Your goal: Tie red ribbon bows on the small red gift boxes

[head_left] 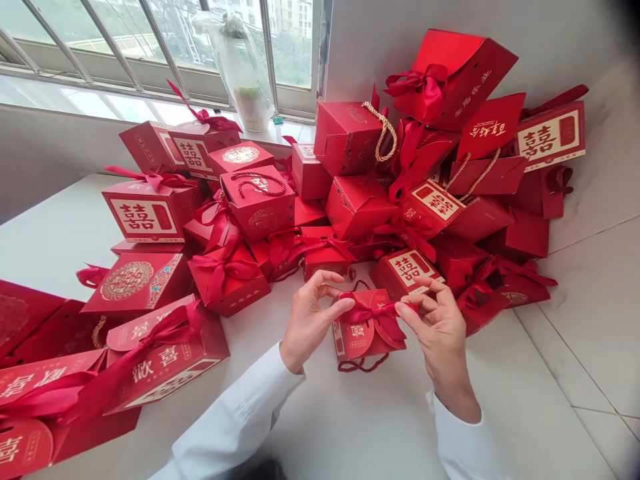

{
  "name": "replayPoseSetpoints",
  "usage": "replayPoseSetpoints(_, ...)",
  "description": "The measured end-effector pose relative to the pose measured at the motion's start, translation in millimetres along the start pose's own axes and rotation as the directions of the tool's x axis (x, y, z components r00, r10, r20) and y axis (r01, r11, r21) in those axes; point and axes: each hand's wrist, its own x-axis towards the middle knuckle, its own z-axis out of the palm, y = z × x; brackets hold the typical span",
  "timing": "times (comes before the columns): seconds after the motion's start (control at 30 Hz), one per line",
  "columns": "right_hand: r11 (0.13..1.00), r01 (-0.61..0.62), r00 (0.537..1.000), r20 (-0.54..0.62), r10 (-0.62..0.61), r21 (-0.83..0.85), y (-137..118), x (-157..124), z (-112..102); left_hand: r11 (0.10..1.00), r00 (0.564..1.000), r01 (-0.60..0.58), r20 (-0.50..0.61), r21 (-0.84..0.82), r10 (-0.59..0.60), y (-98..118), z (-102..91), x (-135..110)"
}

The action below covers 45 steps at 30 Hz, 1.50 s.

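Note:
A small red gift box lies flat on the white table, just in front of a large heap of similar boxes. A red satin ribbon crosses its top in a loose bow. My left hand pinches the ribbon at the box's left side. My right hand holds the ribbon's other side between its fingers. A dark red rope handle hangs out below the box, resting on the table.
Red boxes with double-happiness labels, bows and rope handles pile up against the wall and window. More lie at the lower left. A plastic bag stands on the windowsill. The table's right edge meets pale tiles.

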Motion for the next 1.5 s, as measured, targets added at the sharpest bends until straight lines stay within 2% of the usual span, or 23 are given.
replayPoseSetpoints(0.17,0.999,-0.006,0.999,0.051,0.008,-0.036,9,7,-2,0.993,0.997,-0.059,-0.048,0.101,0.064,1,4.5,3)
replayPoseSetpoints(0.23,0.997,0.052,0.999,0.006,-0.052,-0.059,8,8,-3,0.99,0.993,-0.087,-0.068,0.109,0.095,2,7.1,5)
replayPoseSetpoints(0.3,0.976,0.148,0.989,0.015,-0.147,-0.158,3,6,-4,0.991,0.992,-0.097,-0.069,0.094,0.104,3,9.4,7)
replayPoseSetpoints(0.37,0.918,0.255,0.966,0.124,-0.228,-0.305,-5,4,-1,0.992,0.992,-0.104,-0.059,0.076,0.108,4,10.8,8)
replayPoseSetpoints(0.47,0.826,0.338,0.932,0.282,-0.227,-0.451,-16,0,8,0.99,0.99,-0.128,-0.049,0.062,0.131,5,11.5,10)
replayPoseSetpoints(0.6,0.807,0.303,0.945,0.27,-0.186,-0.507,-20,-1,20,0.988,0.987,-0.149,-0.052,0.044,0.152,3,13.9,17)
replayPoseSetpoints(0.73,0.818,0.266,0.954,0.262,-0.147,-0.51,-18,-1,22,0.98,0.98,-0.186,-0.056,0.069,0.189,0,17.2,20)
replayPoseSetpoints(0.93,0.848,0.218,0.961,0.258,-0.1,-0.484,-23,1,19,0.924,0.948,-0.259,-0.109,0.282,0.299,-6,2.5,-2)
replayPoseSetpoints(1.03,0.808,0.242,0.962,0.242,-0.127,-0.537,-27,3,26,0.908,0.962,-0.239,-0.043,0.345,0.269,-10,-8.7,-14)
replayPoseSetpoints(1.17,0.773,0.275,0.956,0.245,-0.159,-0.572,-30,7,36,0.925,0.985,-0.174,0.049,0.336,0.168,-10,-15.3,-18)
replayPoseSetpoints(1.33,0.821,0.239,0.961,0.248,-0.123,-0.519,-27,15,34,0.959,0.991,-0.104,0.107,0.263,0.078,-4,-17.9,-18)
replayPoseSetpoints(1.5,0.862,0.203,0.961,0.261,-0.086,-0.464,-24,22,28,0.968,0.983,-0.154,0.133,0.197,0.13,0,-20.4,-30)
